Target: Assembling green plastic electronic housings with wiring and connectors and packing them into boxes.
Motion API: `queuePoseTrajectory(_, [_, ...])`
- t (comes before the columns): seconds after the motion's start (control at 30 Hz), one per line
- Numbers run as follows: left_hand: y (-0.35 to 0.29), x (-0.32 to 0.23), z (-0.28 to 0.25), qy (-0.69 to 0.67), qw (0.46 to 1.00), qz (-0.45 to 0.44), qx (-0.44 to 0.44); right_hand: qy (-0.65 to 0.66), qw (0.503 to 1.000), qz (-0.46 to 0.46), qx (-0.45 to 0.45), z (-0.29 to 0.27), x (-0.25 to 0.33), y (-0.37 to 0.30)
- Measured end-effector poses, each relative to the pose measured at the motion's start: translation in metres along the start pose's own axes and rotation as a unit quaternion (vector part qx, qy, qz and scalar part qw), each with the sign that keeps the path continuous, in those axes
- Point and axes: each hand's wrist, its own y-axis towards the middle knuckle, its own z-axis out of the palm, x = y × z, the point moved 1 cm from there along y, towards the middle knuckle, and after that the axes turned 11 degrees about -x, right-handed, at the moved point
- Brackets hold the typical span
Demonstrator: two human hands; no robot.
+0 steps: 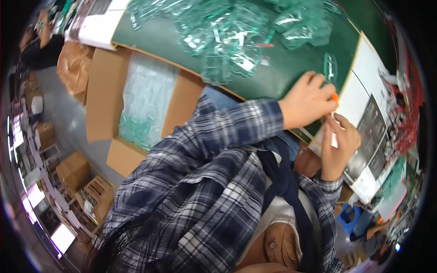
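At the table's right edge my left hand reaches across, fingers bent and closed. A small orange piece shows at its fingertips; most of it is hidden. Just below, my right hand has its thumb and forefinger pinched together, meeting the left fingertips. What the right fingers hold is too small to make out. A clear green-tinted plastic frame-like piece lies on the green tabletop beyond my left hand. Farther left on the table is a heap of similar clear plastic pieces.
An open cardboard box with a clear plastic liner and green-tinted pieces stands left of the table. White sheets with dark panels lie to the right, beside red items. A blue stool and other people are farther off.
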Motion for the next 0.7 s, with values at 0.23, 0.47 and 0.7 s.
queuePoseTrajectory(0.23, [0.002,-0.01,0.008,-0.017,0.999,-0.045,0.008,0.092,0.97,-0.198,0.105,0.065,0.134,0.085])
queuePoseTrajectory(0.47, [-0.002,-0.003,0.001,0.016,0.999,-0.03,0.011,-0.085,0.921,-0.342,0.166,0.12,0.185,0.099])
queuePoseTrajectory(0.7, [-0.001,-0.007,-0.002,0.03,0.999,-0.039,0.018,-0.057,0.931,-0.318,0.17,0.123,0.179,0.085])
